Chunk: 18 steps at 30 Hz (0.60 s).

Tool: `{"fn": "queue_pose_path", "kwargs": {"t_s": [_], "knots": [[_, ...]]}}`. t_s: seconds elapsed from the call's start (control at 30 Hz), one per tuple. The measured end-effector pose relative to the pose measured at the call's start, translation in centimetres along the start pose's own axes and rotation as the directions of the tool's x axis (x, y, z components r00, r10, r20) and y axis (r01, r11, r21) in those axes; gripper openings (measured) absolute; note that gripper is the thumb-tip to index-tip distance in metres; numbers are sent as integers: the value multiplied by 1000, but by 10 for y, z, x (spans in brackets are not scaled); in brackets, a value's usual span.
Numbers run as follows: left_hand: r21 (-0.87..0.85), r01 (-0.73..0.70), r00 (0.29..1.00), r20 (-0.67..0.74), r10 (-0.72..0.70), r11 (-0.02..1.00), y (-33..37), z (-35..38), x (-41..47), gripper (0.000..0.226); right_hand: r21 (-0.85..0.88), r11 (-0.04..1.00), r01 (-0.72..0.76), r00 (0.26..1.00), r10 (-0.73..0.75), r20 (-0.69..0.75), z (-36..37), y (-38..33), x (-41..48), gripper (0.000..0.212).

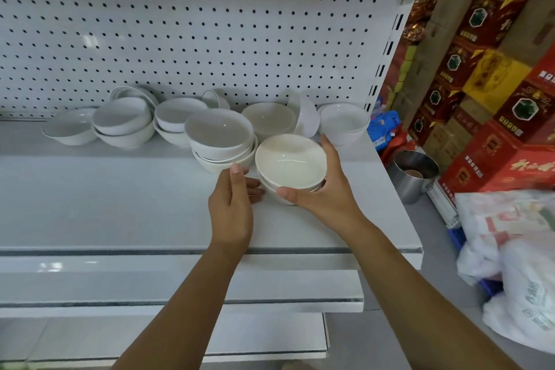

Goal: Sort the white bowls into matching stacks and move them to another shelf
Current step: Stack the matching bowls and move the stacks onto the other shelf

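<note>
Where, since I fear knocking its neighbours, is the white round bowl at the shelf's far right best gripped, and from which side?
Take the white round bowl by its near rim and wall, coming from the front. It stands upright, mouth up, so the rim is exposed; a white bowl tipped on its side crowds its left, and the white pegboard panel closes off the back.

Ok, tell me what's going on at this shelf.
A person is sorting bowls on a white shelf. The right hand grips a short cream stack at the front, thumb on its near side and fingers over the far rim. The left hand is open beside it, fingertips at the stack's base. Behind, other bowls sit in loose stacks, a few tipped on edge. Whether the held stack is lifted or resting cannot be told.
</note>
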<state>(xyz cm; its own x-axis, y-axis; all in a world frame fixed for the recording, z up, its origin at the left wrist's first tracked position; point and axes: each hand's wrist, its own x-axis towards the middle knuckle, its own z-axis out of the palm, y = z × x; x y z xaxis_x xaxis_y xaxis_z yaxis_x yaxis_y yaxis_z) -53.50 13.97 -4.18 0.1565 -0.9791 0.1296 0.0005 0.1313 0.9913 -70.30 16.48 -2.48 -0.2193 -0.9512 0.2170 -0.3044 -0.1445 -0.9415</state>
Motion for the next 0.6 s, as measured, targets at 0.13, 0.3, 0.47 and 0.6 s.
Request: {"fn": "queue_pose_path", "kwargs": {"t_s": [0.13,0.3,0.47,0.6], "knots": [[126,-62,953,-287,96,990,3,-5,0,28,60,998,-31,999,28,46,-5,8,3,125],[397,-158,950,-190,249,904,4,-22,33,62,122,992,-10,998,3,61,-7,18,4,126],[457,-175,965,-98,244,872,5,-23,52,43,161,987,18,996,-31,78,-9,22,7,121],[414,-159,959,-150,239,896,6,-22,56,32,214,975,61,996,-75,54,-10,24,7,117]]}}
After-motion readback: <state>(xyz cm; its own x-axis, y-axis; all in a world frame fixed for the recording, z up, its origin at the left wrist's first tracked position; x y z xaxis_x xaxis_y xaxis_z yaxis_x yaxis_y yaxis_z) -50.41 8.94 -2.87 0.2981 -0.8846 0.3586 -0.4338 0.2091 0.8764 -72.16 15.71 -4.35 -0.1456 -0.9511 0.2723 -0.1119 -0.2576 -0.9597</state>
